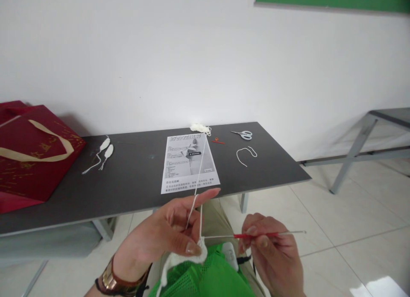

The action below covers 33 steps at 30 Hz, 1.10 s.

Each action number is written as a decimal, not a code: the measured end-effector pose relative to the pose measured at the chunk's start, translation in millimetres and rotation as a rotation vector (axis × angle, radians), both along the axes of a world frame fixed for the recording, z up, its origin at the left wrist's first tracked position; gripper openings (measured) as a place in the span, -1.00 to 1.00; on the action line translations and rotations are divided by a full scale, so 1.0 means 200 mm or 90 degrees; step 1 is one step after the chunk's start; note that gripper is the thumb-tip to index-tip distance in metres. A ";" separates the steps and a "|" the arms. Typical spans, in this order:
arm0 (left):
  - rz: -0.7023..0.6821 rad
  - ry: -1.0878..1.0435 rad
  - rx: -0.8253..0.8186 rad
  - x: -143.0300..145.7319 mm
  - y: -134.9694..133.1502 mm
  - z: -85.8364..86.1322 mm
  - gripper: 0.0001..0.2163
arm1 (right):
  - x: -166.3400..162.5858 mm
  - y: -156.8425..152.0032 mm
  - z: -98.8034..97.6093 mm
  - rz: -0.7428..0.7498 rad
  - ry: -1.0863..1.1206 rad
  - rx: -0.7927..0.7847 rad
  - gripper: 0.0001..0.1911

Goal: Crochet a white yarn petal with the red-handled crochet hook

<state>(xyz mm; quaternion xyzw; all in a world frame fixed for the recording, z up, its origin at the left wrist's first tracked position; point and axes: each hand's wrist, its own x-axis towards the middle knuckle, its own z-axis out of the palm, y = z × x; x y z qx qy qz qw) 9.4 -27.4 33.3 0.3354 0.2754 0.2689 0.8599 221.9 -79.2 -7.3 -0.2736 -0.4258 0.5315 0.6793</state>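
Note:
My left hand (182, 228) pinches a small white crochet piece (184, 259) between thumb and fingers. White yarn (201, 164) wraps over its raised index finger and runs up across the printed sheet to a white yarn bundle (200, 128) at the table's back. In my right hand (272, 250) is a crochet hook (256, 236) with a red grip, its fingers closed round that grip. The hook's left end meets the top edge of the crochet piece; its other end sticks out to the right. Below the hands lies green mesh fabric (195, 275) on the lap.
On the dark table (137, 177) lie the printed sheet (179, 186), scissors (245, 135), a small orange-red tool (218, 142) and a loose yarn piece (238, 158). Two white crocheted pieces (108, 151) sit left, near a red gift bag (45, 177). Another table (389, 117) stands right.

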 end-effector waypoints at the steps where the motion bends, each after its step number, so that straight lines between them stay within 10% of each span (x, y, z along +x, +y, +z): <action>1: -0.006 0.002 -0.005 0.00 0.00 0.00 -0.21 | 0.00 0.00 0.00 0.005 -0.002 -0.001 -0.91; 27: -0.176 0.034 0.046 -0.03 0.02 -0.03 -0.31 | 0.15 0.10 0.12 0.120 -0.232 0.110 -0.91; 33: -0.142 0.122 0.203 -0.02 0.00 0.00 -0.44 | 0.09 0.11 0.05 0.180 0.011 -0.114 -0.91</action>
